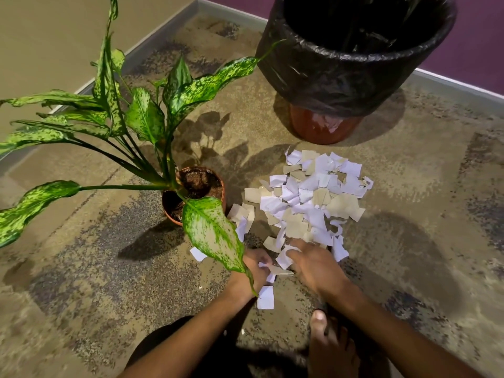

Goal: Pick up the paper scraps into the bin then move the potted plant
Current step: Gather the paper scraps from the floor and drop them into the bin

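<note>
My left hand [252, 271] was pinching a few paper scraps [308, 197] at the pile's near edge, right hand [313, 264] curled onto more. Best bet: scoop inward, grab bigger handfuls, then lift to the bin [354, 58] behind.

One potted plant [194, 192], one bin [351, 66], two hands, and a heap of paper scraps [308, 197] too many to count.

a mottled brown carpet [409, 186] is bounded by a grey skirting board [152, 42], a beige wall [54, 36] and a purple wall [480, 50].
</note>
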Available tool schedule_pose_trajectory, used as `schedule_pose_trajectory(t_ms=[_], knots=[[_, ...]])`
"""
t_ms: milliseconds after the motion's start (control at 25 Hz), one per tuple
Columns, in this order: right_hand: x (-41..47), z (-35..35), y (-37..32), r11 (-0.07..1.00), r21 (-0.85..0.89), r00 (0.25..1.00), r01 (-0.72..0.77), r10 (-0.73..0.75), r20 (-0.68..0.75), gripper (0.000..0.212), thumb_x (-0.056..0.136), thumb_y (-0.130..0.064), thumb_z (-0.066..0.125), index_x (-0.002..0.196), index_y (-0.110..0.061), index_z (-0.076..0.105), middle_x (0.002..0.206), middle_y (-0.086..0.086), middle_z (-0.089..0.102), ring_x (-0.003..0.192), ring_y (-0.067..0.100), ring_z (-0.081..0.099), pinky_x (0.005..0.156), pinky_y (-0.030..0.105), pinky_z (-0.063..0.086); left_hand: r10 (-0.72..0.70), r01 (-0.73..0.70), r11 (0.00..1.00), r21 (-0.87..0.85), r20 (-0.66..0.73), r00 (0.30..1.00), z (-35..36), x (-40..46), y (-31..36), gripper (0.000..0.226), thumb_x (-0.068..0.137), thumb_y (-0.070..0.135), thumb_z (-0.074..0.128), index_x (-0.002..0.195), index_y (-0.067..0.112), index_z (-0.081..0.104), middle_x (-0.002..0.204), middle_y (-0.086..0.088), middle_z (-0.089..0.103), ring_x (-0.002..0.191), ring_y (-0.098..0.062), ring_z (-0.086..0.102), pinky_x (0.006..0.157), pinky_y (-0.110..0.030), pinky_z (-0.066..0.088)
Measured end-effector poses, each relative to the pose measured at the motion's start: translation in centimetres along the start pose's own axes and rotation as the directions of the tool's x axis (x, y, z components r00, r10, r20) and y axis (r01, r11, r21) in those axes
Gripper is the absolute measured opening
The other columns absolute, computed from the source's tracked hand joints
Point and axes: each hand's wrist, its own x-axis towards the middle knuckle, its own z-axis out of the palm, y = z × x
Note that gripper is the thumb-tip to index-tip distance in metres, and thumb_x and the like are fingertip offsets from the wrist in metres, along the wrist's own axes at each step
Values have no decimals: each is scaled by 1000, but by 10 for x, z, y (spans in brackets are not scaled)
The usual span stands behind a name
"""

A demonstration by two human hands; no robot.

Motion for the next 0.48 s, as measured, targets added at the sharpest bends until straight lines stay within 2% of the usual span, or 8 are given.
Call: schedule_pose_trajectory(t_ms=[40,80,120,160,200,280,400,480], knots=[[-1,-5,4,999,21,999,24,-23,-42,25,57,-6,79,78,-16,68,97,7,68,60,25,66,42,27,50,27,-29,997,-66,-30,999,-3,-1,11,15,85,-11,54,87,-3,66,81,-5,58,73,-26,61,58,-17,51],[-2,-13,7,999,40,996,24,-20,-82,27,53,-5,81,74,-17,70,90,4,69,58,22,66,42,23,49,79,-85,995,-51,-118,990,-2,4,17,14,83,-10,58,82,0,68,84,-8,63,71,-23,61,57,-11,48],[-1,-22,12,997,73,992,8,1,-128,29,49,-4,84,71,-19,71,85,2,70,57,19,66,42,19,48,87,-103,991,-86,-170,982,-2,7,26,18,81,-7,63,76,8,70,88,-10,68,72,-23,63,62,-13,50],[1,-33,15,992,126,983,-25,47,-176,29,50,-4,85,71,-20,73,84,0,71,58,19,67,46,19,48,88,-119,984,-134,-216,972,1,13,32,25,79,-4,66,72,19,70,91,-12,70,74,-24,66,67,-23,55],[3,-46,19,982,178,968,-58,99,-232,28,54,-4,85,74,-21,75,86,-1,72,63,19,68,52,21,51,72,-127,970,-207,-256,964,1,14,43,30,79,-3,67,69,25,69,92,-13,70,74,-25,67,66,-31,58],[8,-80,26,964,249,924,-95,179,-339,23,65,-7,82,84,-18,77,95,-1,73,73,19,70,64,26,53,58,-182,926,-332,-350,935,1,14,73,32,81,-1,66,72,29,68,87,-7,70,70,-22,65,59,-30,56],[20,-146,39,944,321,837,-80,238,-492,19,73,-9,77,91,-15,76,101,2,72,87,20,68,78,29,52,112,-370,859,-355,-574,811,7,2,134,22,82,4,64,82,25,69,89,6,66,79,-12,62,65,-25,50],[29,-192,42,932,358,764,-49,265,-588,17,78,-12,74,94,-14,76,102,0,71,90,14,66,82,26,51,147,-499,784,-369,-671,727,11,-7,176,20,83,1,61,88,17,72,93,8,63,86,-6,60,68,-15,48]])
